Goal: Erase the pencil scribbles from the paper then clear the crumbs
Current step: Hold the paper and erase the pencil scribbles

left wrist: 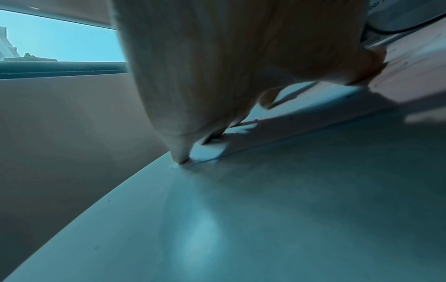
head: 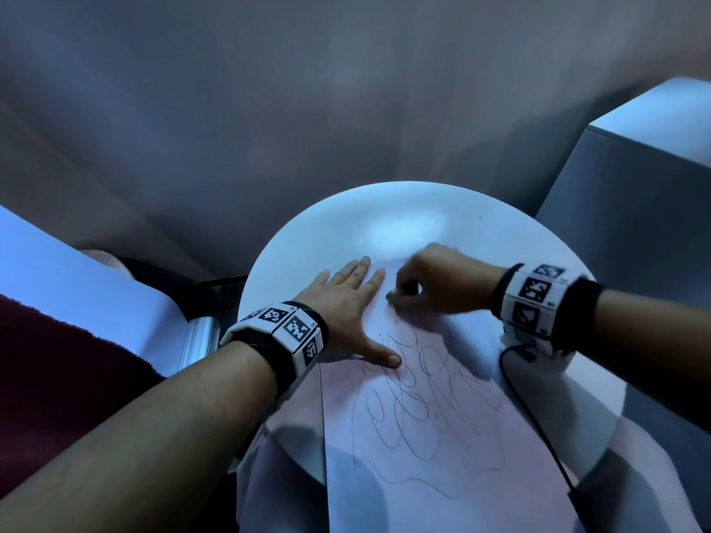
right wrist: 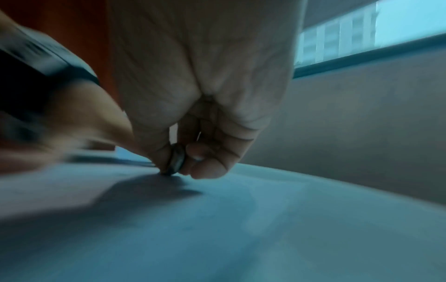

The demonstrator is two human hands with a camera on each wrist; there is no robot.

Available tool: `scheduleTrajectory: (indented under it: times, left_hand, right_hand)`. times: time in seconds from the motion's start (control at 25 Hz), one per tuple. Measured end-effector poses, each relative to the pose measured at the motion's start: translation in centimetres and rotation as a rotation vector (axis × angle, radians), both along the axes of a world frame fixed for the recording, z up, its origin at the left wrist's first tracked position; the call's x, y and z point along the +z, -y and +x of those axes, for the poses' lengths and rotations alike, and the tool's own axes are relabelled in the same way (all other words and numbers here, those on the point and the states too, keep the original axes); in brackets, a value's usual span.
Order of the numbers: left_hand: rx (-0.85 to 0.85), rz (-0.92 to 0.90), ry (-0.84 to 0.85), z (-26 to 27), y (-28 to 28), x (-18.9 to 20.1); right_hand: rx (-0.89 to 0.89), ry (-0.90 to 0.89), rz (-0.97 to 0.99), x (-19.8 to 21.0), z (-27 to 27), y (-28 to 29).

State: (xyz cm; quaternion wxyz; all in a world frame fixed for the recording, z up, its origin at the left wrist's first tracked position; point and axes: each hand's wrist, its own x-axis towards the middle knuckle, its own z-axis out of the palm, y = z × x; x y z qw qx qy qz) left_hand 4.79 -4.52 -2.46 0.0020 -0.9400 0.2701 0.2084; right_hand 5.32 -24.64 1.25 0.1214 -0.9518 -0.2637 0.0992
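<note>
Nearest me, the paper lies lengthwise on the round white table, its long axis running from my body toward the far rim, with the near end overhanging the table edge. The pencil scribbles loop over the near and middle part and are still dark, so I judge the erasing barely begun. A black cable trails beside the sheet's right edge.

Further out, my left hand lies flat with fingers spread and straight, thumb pointing into the scribbles. I read that as a hold-down, so the sheet cannot slide or wrinkle under rubbing.

Just beyond, my right hand is curled, thumb and fingers pinching 1 small grey eraser on edge, its lower edge touching the paper near the far end of the marks. The pinch keeps the contact narrow. A few dark crumbs sit on the sheet near my left fingertips.
</note>
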Motion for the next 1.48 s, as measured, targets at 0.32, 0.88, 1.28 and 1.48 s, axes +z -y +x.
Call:
scheduleTrajectory:
  times: [0.32, 0.88, 1.28, 1.48]
  left_hand:
    - [-0.003, 0.003, -0.005, 0.0, 0.0, 0.1]
    - [-0.054, -0.054, 0.098, 0.0, -0.2, 1.3]
    - [-0.043, -0.031, 0.005, 0.0, -0.2, 0.8]
    - [-0.047, -0.028, 0.018, -0.1, -0.2, 0.7]
  right_hand:
    - [0.125, -0.052, -0.012, -0.4, -2.5, -1.0]
    - [-0.157, -0.027, 0.129, -1.2, 1.4, 0.2]
    - [0.194, -0.058, -0.026, 0.5, -2.3, -1.8]
    - [0.002, 0.05, 0.024, -0.1, 1.1, -0.5]
